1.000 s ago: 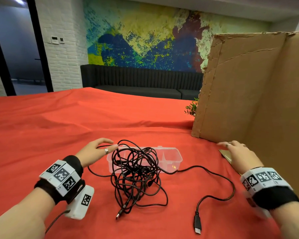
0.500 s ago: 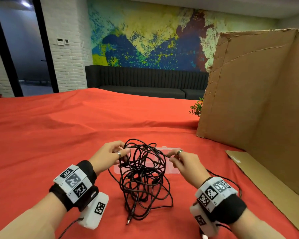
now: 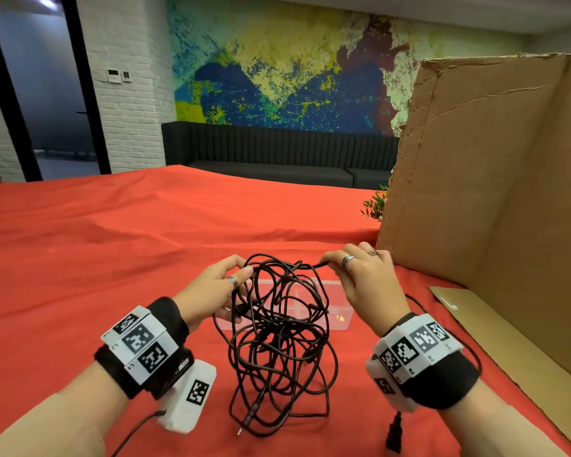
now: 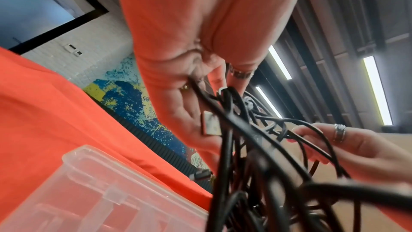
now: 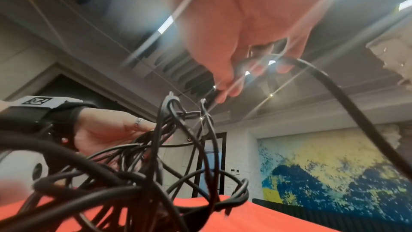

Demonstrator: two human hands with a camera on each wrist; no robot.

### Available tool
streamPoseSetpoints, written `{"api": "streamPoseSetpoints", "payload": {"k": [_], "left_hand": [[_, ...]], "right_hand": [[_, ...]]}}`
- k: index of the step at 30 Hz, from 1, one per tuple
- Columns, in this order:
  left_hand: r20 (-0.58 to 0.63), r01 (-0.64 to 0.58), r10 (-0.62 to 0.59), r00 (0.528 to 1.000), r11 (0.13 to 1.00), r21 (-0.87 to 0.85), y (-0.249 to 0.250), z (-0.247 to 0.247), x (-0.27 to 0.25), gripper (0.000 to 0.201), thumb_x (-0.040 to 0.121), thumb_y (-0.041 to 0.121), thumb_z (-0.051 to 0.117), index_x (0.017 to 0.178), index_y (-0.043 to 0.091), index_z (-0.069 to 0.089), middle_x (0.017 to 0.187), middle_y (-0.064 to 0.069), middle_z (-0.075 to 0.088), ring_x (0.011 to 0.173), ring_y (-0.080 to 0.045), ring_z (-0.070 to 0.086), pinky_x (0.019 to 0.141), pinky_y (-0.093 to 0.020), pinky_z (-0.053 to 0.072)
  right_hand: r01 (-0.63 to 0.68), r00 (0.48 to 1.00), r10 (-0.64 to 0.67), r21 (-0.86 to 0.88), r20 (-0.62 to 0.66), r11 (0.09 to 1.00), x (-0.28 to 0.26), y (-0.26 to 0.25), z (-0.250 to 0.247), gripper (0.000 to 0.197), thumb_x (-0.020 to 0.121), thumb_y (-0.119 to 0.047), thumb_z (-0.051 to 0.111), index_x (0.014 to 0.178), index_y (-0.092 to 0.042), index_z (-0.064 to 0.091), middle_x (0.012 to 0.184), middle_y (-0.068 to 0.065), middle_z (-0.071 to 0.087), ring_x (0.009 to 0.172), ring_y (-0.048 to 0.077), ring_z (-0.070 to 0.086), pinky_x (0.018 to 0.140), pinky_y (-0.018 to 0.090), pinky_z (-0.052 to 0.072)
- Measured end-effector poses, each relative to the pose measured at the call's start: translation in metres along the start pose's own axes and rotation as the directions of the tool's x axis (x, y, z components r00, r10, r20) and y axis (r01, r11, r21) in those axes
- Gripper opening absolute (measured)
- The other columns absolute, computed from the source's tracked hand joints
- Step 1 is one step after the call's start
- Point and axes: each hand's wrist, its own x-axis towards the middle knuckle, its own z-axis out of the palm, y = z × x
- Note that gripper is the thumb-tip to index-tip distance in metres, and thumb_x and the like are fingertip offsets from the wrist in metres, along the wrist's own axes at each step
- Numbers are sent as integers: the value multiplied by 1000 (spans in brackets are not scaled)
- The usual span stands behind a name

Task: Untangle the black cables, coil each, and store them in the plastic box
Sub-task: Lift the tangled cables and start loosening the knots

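The right hand [image 3: 365, 285] has been brought from the cardboard's foot across to the tangle [image 3: 279, 341], where one strand is now pinched at its top. The left hand [image 3: 216, 293], first laid open beside the box [image 3: 340, 319], has been closed on loops at the tangle's left side. The tangle, lying flat a second ago, has been raised between both hands so that its lower loops hang down to the cloth [image 3: 112, 258], and its top strand is drawn rightward.

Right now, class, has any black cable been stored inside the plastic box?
No: the plastic box holds no cable; the black cables remain one tangle.
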Motion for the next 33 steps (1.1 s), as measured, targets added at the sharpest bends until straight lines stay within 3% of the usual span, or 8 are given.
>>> {"api": "streamPoseSetpoints", "payload": {"k": [9, 11, 14, 16, 20, 26, 30, 33], "left_hand": [[68, -74, 82, 994, 991, -114, 8, 8, -4, 15, 93, 28, 50, 85, 21, 60, 79, -4, 64, 65, -12, 52, 59, -26, 32], [83, -97, 109, 991, 985, -142, 14, 11, -5, 14, 92, 26, 51, 86, 20, 61, 71, 3, 65, 62, -9, 52, 60, -25, 36], [43, -157, 164, 986, 979, -132, 24, 12, -5, 12, 91, 20, 53, 87, 16, 64, 68, 2, 65, 61, -9, 56, 59, -21, 45], [3, -211, 212, 977, 974, -86, 28, 14, -5, 12, 90, 16, 54, 86, 16, 65, 67, 3, 66, 61, -6, 59, 56, -15, 45], [28, -328, 327, 945, 944, 41, 33, 22, -5, 9, 89, 15, 58, 86, 14, 67, 65, 9, 66, 62, 3, 58, 60, -8, 41], [10, -71, 76, 997, 963, -260, 29, 11, 0, 30, 95, 32, 45, 100, 10, 65, 93, -5, 64, 77, -14, 60, 67, -28, 49], [125, 46, -55, 991, 996, 77, 0, 3, 4, 23, 83, 34, 55, 98, 21, 68, 97, -1, 69, 83, -16, 58, 71, -32, 40], [319, 134, -135, 938, 991, 26, -16, 17, 3, 25, 88, 43, 50, 89, 26, 68, 81, 4, 65, 70, -14, 56, 65, -30, 35]], "right_hand": [[-144, 931, 57, 218, 360, 965, 3, -14, -3, 31, 97, -25, 35, 110, -23, 63, 107, -5, 63, 110, 24, 48, 84, 31, 28], [-236, 913, 95, 326, 396, 915, 3, -19, -4, 23, 97, -14, 42, 111, -17, 59, 104, 1, 63, 99, 19, 53, 84, 29, 37], [-410, 897, 182, 607, 402, 681, 6, -21, -8, 21, 96, -11, 43, 111, -24, 47, 92, 0, 50, 55, 2, 43, 54, 14, 37], [-433, 897, 198, 692, 396, 578, 11, -22, -16, 30, 98, -22, 43, 124, -35, 40, 107, -2, 43, 57, -5, 44, 56, 11, 39], [-286, 911, -2, 634, 413, 718, 18, -31, -24, 40, 95, -36, 46, 134, -39, 40, 114, -16, 51, 67, -25, 44, 65, 7, 36], [-357, 907, 73, 666, 415, 655, 21, -24, -20, 7, 92, -33, 55, 87, -35, 59, 78, -11, 48, 52, 0, 46, 49, 22, 45], [-375, 919, 155, 679, 363, 631, 15, -13, -17, 9, 92, -33, 54, 85, -32, 61, 72, -16, 49, 63, 1, 51, 67, 21, 44], [-480, 876, 280, 756, 392, 445, 11, -11, -15, 11, 92, -32, 55, 89, -22, 59, 78, -6, 49, 53, 20, 56, 49, 34, 49]]}}
